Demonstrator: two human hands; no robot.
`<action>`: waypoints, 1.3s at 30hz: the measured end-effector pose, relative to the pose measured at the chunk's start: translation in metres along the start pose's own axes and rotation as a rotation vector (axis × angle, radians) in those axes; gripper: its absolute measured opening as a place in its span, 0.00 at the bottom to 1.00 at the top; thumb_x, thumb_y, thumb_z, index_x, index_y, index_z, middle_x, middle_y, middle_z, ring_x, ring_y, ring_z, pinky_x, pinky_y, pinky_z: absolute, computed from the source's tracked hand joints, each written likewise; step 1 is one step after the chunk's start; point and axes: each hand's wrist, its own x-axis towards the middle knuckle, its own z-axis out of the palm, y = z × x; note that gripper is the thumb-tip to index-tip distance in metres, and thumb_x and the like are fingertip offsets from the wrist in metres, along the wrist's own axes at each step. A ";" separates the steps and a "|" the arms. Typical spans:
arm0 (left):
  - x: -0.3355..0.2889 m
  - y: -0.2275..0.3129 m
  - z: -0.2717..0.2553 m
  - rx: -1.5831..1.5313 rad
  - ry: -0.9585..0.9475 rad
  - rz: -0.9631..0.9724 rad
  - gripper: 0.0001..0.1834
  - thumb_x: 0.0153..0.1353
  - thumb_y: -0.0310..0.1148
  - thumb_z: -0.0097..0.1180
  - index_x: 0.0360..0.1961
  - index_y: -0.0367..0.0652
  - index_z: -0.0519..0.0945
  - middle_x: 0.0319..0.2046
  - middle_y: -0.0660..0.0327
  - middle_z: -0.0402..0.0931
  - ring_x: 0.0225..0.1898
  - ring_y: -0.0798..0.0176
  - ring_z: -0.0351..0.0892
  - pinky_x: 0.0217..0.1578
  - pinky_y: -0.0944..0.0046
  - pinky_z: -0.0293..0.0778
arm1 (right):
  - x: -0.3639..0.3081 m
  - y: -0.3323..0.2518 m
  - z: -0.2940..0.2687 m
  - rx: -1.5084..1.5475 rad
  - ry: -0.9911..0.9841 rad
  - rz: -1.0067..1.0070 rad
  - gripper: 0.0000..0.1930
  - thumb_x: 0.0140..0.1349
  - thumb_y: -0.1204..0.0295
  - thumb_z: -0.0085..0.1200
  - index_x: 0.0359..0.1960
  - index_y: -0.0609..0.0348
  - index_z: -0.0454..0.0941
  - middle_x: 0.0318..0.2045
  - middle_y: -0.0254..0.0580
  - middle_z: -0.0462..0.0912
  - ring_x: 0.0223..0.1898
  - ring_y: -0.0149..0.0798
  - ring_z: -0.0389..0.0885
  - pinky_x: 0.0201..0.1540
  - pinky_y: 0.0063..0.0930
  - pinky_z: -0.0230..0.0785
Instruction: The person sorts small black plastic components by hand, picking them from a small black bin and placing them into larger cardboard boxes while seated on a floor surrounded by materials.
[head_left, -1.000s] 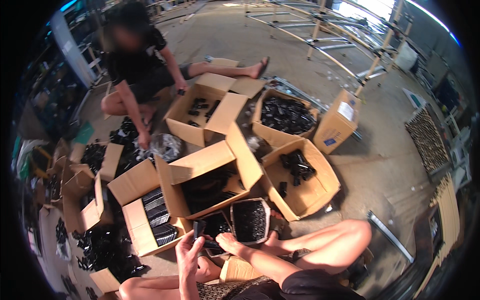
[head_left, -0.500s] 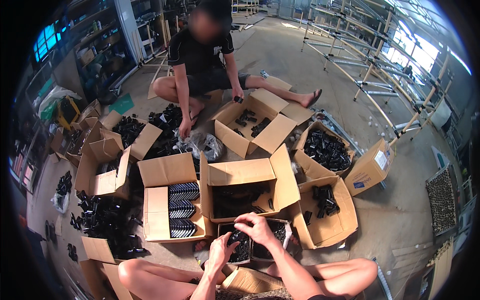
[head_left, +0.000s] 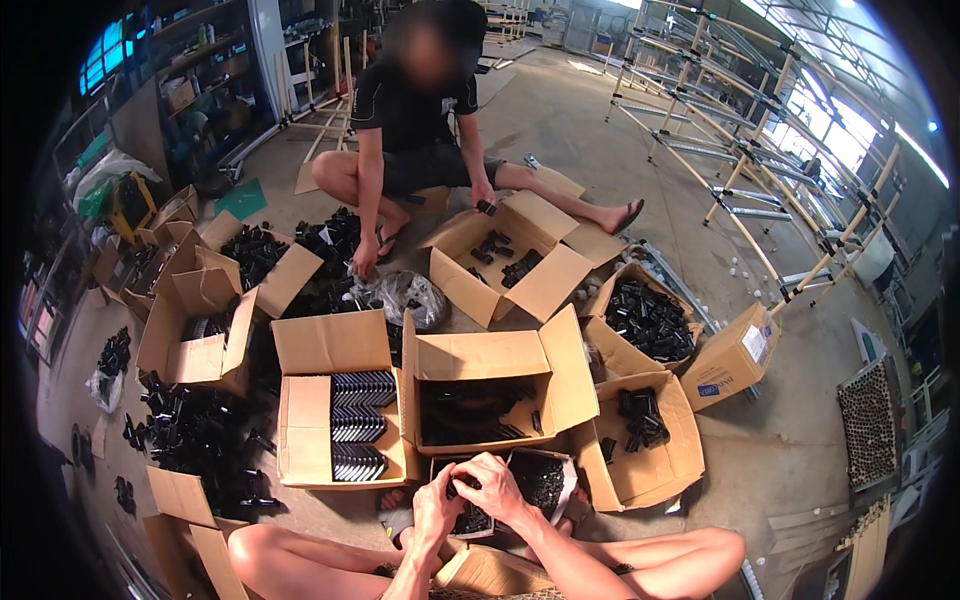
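We are looking across a broad concrete floor (head_left: 770, 430), where a tall rack of pale tubes with black joints (head_left: 742, 152) is standing toward the upper right. Facing us, a co-worker (head_left: 418, 130) in a black shirt is sitting with one leg bent and the other stretching out. Between the two people, open cardboard cartons are standing close together: the middle carton (head_left: 480, 357) is holding dark parts in shadow, the carton to its left (head_left: 304, 430) is showing three rows of stacked black pieces (head_left: 360, 425), and the carton to its right (head_left: 655, 488) is holding a loose cluster of black parts (head_left: 640, 418). At the left, a heap of black parts (head_left: 195, 440) is lying on the floor. Nearest to us, two small boxes (head_left: 571, 482) of small black pieces (head_left: 538, 480) are standing side by side just before the middle carton. Over them, the left hand (head_left: 437, 510) and right hand (head_left: 492, 490) are meeting, mostly above the left small box; both are keeping their fingers curled and narrow, and we cannot tell whether they are holding a piece, since the fingers are hiding the space between.
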 end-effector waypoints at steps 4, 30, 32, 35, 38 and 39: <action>0.001 0.022 -0.006 0.026 -0.013 -0.024 0.33 0.53 0.37 0.71 0.60 0.43 0.75 0.36 0.45 0.84 0.38 0.45 0.85 0.40 0.54 0.80 | 0.005 0.010 -0.013 -0.084 0.095 0.052 0.10 0.54 0.67 0.66 0.36 0.56 0.84 0.33 0.39 0.84 0.40 0.43 0.80 0.48 0.38 0.71; 0.002 0.014 0.003 0.142 0.052 0.142 0.30 0.54 0.34 0.69 0.59 0.43 0.74 0.44 0.49 0.83 0.43 0.45 0.84 0.43 0.53 0.79 | 0.003 0.023 -0.015 -0.017 -0.119 0.007 0.12 0.53 0.69 0.62 0.38 0.62 0.85 0.41 0.45 0.86 0.47 0.46 0.81 0.54 0.39 0.72; 0.000 0.017 0.003 0.094 0.043 0.095 0.30 0.55 0.34 0.68 0.59 0.44 0.74 0.45 0.49 0.83 0.44 0.45 0.84 0.43 0.53 0.79 | -0.002 0.031 -0.021 0.092 -0.180 0.125 0.16 0.57 0.65 0.63 0.44 0.61 0.85 0.49 0.46 0.84 0.53 0.46 0.80 0.59 0.38 0.71; 0.001 0.023 0.001 -0.003 0.036 0.091 0.28 0.56 0.35 0.68 0.58 0.43 0.77 0.45 0.48 0.83 0.44 0.46 0.84 0.43 0.56 0.79 | -0.014 0.045 -0.019 0.310 -0.208 0.302 0.18 0.61 0.62 0.64 0.49 0.59 0.85 0.57 0.46 0.81 0.57 0.42 0.79 0.60 0.36 0.70; 0.002 0.026 0.000 -0.037 0.033 0.119 0.25 0.57 0.34 0.67 0.56 0.41 0.79 0.45 0.47 0.83 0.43 0.48 0.85 0.43 0.58 0.79 | -0.018 0.047 -0.008 0.793 -0.085 0.478 0.17 0.64 0.65 0.63 0.50 0.63 0.84 0.56 0.45 0.81 0.57 0.37 0.78 0.60 0.31 0.69; 0.003 0.026 -0.001 -0.031 0.031 0.129 0.24 0.58 0.33 0.67 0.55 0.40 0.80 0.45 0.47 0.83 0.42 0.48 0.86 0.42 0.59 0.80 | -0.018 0.049 -0.010 0.874 -0.095 0.576 0.19 0.65 0.70 0.61 0.57 0.63 0.79 0.58 0.44 0.79 0.57 0.34 0.78 0.59 0.28 0.70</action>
